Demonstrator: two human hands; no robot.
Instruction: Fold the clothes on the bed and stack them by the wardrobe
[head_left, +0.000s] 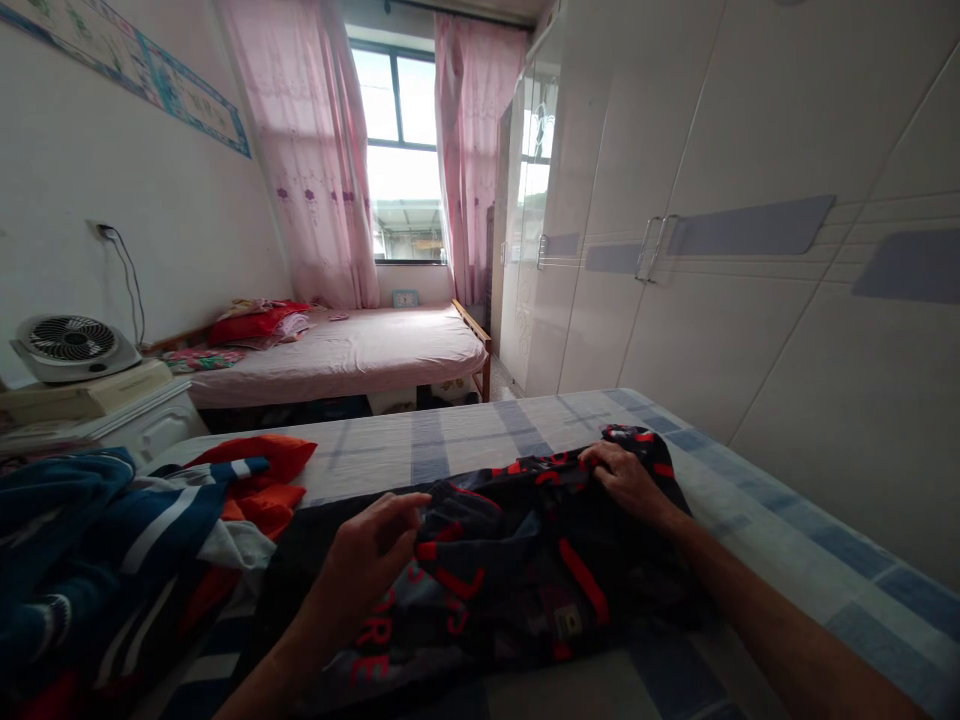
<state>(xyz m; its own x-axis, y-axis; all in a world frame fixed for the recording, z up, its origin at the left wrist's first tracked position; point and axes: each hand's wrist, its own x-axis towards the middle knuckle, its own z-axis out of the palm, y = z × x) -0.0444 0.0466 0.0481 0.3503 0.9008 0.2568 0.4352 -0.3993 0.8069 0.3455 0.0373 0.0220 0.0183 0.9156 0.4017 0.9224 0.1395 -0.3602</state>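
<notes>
A black garment (525, 560) with red lettering and red stripes lies spread and partly bunched on the bed in front of me. My left hand (379, 540) is at its left part, the fingers stretched out and the thumb apart, with the fingertips touching a raised fold. On the far right edge of the garment, my right hand (621, 476) has its fingers curled onto the cloth. A small label (567, 621) shows near the garment's lower right. Its underside is hidden.
Left of the garment lies a heap of blue, white and orange clothes (165, 530). The blue-and-white checked bed (442, 440) runs toward a wardrobe (712, 240) on the right. Beyond is a pink bed (375, 345); a fan (73, 343) stands at the left.
</notes>
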